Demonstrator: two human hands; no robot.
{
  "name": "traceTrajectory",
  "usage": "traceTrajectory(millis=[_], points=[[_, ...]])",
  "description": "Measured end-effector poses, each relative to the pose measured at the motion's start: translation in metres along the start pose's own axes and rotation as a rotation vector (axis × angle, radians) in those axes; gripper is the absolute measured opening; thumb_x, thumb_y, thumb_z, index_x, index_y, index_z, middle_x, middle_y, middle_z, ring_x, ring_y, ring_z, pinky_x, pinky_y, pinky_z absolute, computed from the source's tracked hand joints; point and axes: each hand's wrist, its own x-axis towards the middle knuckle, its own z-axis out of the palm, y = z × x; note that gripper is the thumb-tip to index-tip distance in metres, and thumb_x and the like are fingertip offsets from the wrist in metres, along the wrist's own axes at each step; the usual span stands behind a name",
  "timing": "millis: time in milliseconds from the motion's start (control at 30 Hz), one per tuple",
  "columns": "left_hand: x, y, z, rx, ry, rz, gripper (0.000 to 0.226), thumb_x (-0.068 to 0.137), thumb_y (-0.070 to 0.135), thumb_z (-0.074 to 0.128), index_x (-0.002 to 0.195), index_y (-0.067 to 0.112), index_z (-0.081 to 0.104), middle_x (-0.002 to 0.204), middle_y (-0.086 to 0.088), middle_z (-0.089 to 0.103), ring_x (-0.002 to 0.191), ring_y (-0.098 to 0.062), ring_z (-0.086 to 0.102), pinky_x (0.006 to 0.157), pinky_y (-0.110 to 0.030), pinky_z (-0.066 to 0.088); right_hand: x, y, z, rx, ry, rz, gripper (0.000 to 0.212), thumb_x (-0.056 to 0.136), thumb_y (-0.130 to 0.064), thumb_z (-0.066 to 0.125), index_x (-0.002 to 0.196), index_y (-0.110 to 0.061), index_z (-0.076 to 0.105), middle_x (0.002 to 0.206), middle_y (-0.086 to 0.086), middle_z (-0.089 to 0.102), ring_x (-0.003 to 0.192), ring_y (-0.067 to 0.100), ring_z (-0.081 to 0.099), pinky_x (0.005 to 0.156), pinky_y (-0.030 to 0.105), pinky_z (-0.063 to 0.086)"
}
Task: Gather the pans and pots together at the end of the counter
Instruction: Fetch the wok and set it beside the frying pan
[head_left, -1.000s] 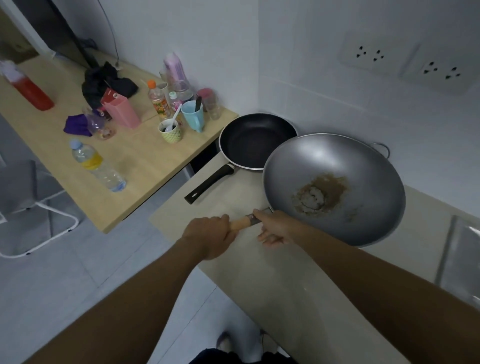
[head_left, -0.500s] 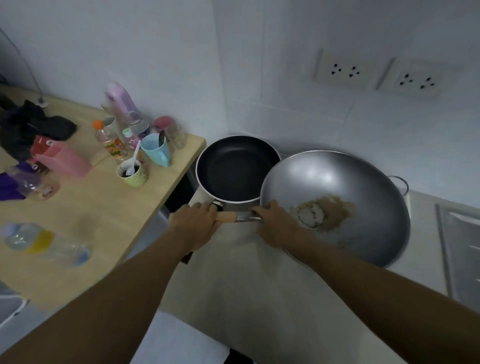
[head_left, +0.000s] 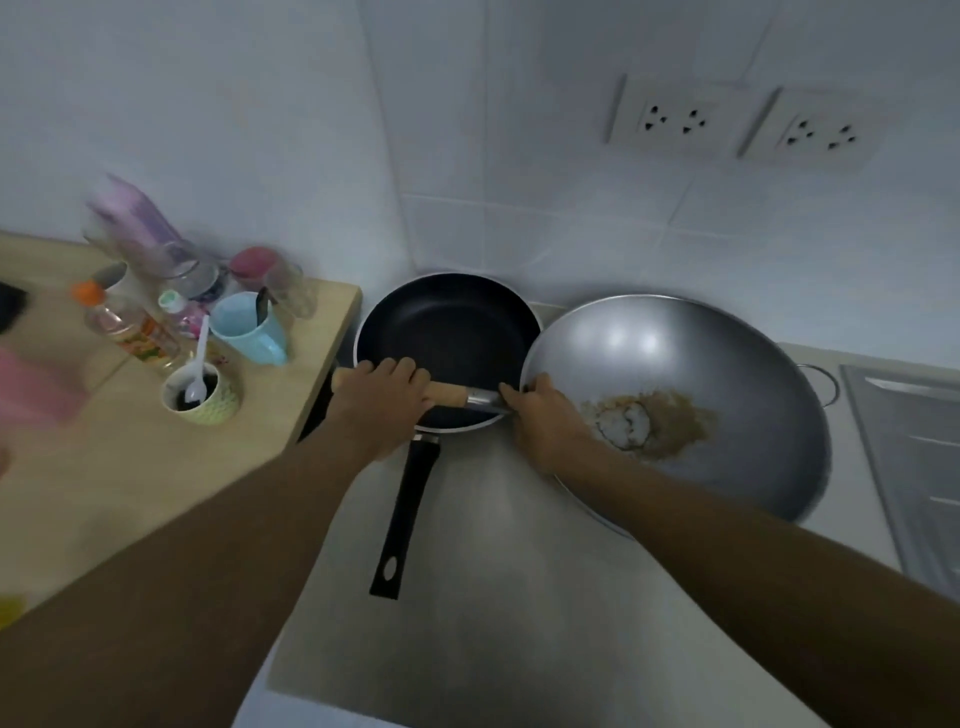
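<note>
Head view, counter corner by tiled wall.

(a) Wok: grey metal, at far end of counter next to wall, R of pan. Its rim meets or overlaps pan's R rim; which one, can't tell. Brown-and-white residue sits in the bowl. Small loop handle on far side, toward sink. Whether wok rests on counter or is lifted: can't tell.

(b) Wok handle: wooden grip w/ metal neck, runs L across the front part of pan's black interior.

(c) L hand: fingers curled over the wooden grip, grasping it; the grip's end pokes out past the hand on the L.

(d) R hand: fingers clenched round the metal neck where it joins wok's rim, forearm crossing over wok's near edge.

(e) Pan: black non-stick, light rim, in the very corner, beside table edge. Pan handle, black, points toward the viewer along counter.

(f) Table: wooden, L of counter, w/ blue mug, cup holding white spoon, orange-capped bottle; items behind are blurred.

(g) Two sockets on wall above wok.
</note>
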Motion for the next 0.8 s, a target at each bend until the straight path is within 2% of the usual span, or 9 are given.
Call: traceTrajectory(millis=[133,267,433,633,800], points=[[0.004,-0.001,-0.001,0.022,0.027,0.017,0.037,0.105,0.041,0.026,0.125,0.016,0.044,0.121,-0.006,0.055,0.104,-0.023,0.057,0.087,-0.037,0.046,0.006,0.002,-0.005,-0.021,-0.006,0.008,0.059,0.095,-0.017,0.054,0.152,-0.018,0.037,0.13,0.022,0.043,0.105,0.041,0.055,0.095,0.04,0.045],[0.002,0.007,0.001,0.011,0.012,0.004,0.036,0.104,0.039,0.033,0.129,0.015,0.043,0.124,-0.007,0.054,0.108,-0.024,0.057,0.092,-0.038,0.047,0.008,0.005,-0.006,-0.042,-0.021,0.015,0.06,0.093,-0.014,0.056,0.151,-0.018,0.038,0.129,0.021,0.043,0.103,0.042,0.056,0.094,0.041,0.045],[0.004,0.006,0.003,-0.014,0.019,-0.002,0.038,0.105,0.041,0.026,0.127,0.016,0.044,0.122,-0.006,0.055,0.106,-0.022,0.057,0.091,-0.037,0.047,0.007,0.007,-0.003,-0.026,0.0,0.016,0.061,0.092,-0.012,0.059,0.149,-0.018,0.041,0.127,0.021,0.044,0.101,0.042,0.056,0.09,0.042,0.048],[0.005,0.007,0.007,-0.001,0.03,0.014,0.039,0.105,0.04,0.026,0.131,0.015,0.044,0.124,-0.005,0.054,0.108,-0.021,0.056,0.095,-0.036,0.045,0.001,0.01,-0.007,0.029,0.014,-0.021,0.056,0.095,-0.019,0.055,0.149,-0.016,0.041,0.13,0.024,0.045,0.105,0.043,0.056,0.093,0.044,0.049],[0.003,0.014,-0.002,-0.002,-0.004,-0.014,0.036,0.103,0.036,0.039,0.132,0.015,0.042,0.125,-0.005,0.054,0.11,-0.021,0.055,0.098,-0.036,0.044,-0.008,0.007,-0.022,0.053,-0.009,-0.013,0.058,0.099,-0.019,0.051,0.153,-0.017,0.032,0.138,0.02,0.044,0.116,0.038,0.053,0.099,0.043,0.047]])
